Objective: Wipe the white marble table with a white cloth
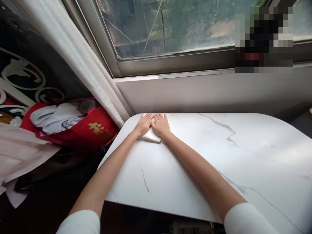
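Both arms stretch forward to the far left part of a white marble-patterned table (pixel 195 169). A folded white cloth (pixel 150 136) lies on the tabletop there, its front edge showing below my hands. My left hand (pixel 144 124) rests flat on the cloth's left part, fingers extended forward. Beside it, my right hand (pixel 161 124) lies flat on the cloth too, its fingers slightly apart. The two hands touch near the thumbs. Most of the cloth is hidden beneath them.
A wall with a window (pixel 175 29) stands behind the table. At the left hangs a pale curtain (pixel 70 42). Near it are a red bag (pixel 75 135) with light clothes in it and a white scrollwork frame (pixel 21 73). The table's rounded left edge is close to my left forearm.
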`<move>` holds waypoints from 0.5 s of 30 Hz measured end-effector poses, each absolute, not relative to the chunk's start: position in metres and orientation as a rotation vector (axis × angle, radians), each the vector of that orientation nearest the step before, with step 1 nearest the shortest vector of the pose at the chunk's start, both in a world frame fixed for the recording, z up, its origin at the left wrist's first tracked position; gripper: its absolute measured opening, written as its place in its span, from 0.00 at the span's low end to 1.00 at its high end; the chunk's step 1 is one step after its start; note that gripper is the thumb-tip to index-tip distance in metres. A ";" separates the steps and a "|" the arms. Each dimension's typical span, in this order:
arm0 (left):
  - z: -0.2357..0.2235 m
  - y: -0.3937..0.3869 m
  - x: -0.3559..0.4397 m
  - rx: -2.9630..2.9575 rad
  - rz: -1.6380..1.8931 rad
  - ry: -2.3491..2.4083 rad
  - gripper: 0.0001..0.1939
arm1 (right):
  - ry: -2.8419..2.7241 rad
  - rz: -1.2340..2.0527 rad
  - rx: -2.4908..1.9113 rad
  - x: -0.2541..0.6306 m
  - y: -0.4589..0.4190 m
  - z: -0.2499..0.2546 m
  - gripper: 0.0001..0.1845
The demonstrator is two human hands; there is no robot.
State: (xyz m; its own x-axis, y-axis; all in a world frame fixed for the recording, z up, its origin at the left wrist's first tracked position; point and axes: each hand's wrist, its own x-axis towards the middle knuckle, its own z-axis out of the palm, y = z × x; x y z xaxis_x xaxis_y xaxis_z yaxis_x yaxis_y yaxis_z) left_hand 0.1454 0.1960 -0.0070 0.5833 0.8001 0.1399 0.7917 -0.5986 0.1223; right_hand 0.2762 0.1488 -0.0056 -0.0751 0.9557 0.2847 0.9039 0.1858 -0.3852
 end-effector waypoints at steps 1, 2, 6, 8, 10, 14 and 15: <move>-0.006 0.186 0.145 2.754 0.265 1.351 0.25 | -2.003 0.143 -1.731 0.278 0.137 -0.005 0.29; -0.006 0.174 0.144 2.754 0.258 1.322 0.25 | -2.012 0.142 -1.720 0.280 0.125 -0.005 0.29; -0.007 0.110 0.144 2.784 0.305 1.254 0.26 | -2.096 0.167 -1.654 0.290 0.063 -0.001 0.29; -0.008 0.069 0.148 2.805 0.350 1.255 0.26 | -2.146 0.196 -1.615 0.297 0.029 0.001 0.29; -0.008 0.026 0.153 2.820 0.403 1.289 0.27 | -2.199 0.246 -1.571 0.305 -0.006 0.003 0.30; -0.006 -0.041 0.166 2.866 0.476 1.244 0.30 | -2.282 0.349 -1.474 0.326 -0.063 0.005 0.30; -0.006 -0.050 0.168 2.873 0.471 1.204 0.31 | -2.293 0.366 -1.461 0.332 -0.072 0.006 0.30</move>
State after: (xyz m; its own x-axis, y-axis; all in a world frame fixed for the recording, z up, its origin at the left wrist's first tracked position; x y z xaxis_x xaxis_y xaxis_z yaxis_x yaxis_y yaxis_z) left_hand 0.1682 -0.0505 -0.0057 0.6633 0.6955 0.2763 0.6982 -0.7080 0.1063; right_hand 0.3320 -0.0721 0.0058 -0.3769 0.9072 0.1870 0.8039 0.4206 -0.4205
